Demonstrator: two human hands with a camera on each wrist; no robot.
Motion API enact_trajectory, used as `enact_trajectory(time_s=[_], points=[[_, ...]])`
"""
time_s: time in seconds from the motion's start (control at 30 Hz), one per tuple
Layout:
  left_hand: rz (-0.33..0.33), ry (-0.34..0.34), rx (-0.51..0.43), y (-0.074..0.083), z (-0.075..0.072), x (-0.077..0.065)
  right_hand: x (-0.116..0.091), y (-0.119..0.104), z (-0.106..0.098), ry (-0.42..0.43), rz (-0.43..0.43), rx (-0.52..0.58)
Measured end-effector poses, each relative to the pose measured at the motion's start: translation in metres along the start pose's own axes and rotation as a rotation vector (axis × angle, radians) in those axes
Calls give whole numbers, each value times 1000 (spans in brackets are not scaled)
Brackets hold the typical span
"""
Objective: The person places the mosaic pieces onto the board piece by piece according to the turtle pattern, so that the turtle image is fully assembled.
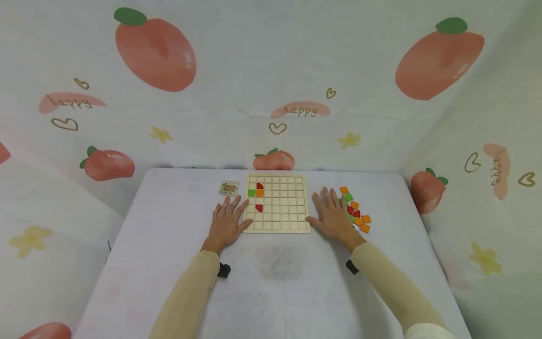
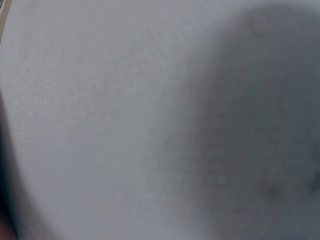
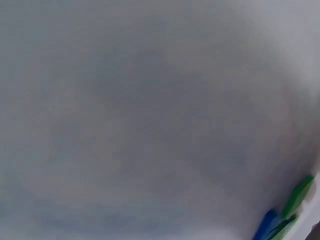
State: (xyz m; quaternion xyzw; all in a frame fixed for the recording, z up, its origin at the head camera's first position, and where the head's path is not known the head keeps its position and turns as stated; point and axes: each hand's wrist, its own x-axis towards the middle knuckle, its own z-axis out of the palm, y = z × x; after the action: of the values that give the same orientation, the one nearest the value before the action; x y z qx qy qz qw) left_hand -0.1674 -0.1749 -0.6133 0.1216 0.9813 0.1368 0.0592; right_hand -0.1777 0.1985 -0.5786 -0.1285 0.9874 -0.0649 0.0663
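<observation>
A pale board (image 1: 283, 205) divided into small square cells lies between my two hands. In its left columns sit a green square tile (image 1: 251, 193), an orange square tile (image 1: 260, 193) and two red rounded tiles, one above the orange tile and one lower (image 1: 259, 207). My left hand (image 1: 226, 225) rests palm down at the board's left edge, fingers spread, thumb over the rim. To the right, my right hand (image 1: 332, 216) lies flat with spread fingers, its thumb at the right rim. Neither hand holds anything. Both wrist views show mostly blurred tabletop.
Beside the right hand is a scatter of loose orange, green and red tiles (image 1: 357, 220), partly hidden by it. Green tiles (image 3: 299, 196) and a blue piece (image 3: 265, 225) show in the right wrist view. A picture card (image 1: 229, 188) lies left of the board.
</observation>
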Motion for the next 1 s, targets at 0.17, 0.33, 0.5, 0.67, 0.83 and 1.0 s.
enact_trajectory(time_s=[0.17,0.33,0.5,0.67,0.83,1.0], points=[[0,0,-6,1,-3,1,-11,20,2,3,7,36],[-5,-9,-4,3,-6,2,-23,39,2,38,2,101],[-14,-25,0,4,-8,1,-33,53,1,85,-20,138],[-17,-27,-4,4,-7,0,-40,61,1,162,-63,155],[-8,7,-5,3,-3,0,-44,63,3,205,-80,147],[-7,9,-2,4,-2,0,-45,62,7,223,-77,189]])
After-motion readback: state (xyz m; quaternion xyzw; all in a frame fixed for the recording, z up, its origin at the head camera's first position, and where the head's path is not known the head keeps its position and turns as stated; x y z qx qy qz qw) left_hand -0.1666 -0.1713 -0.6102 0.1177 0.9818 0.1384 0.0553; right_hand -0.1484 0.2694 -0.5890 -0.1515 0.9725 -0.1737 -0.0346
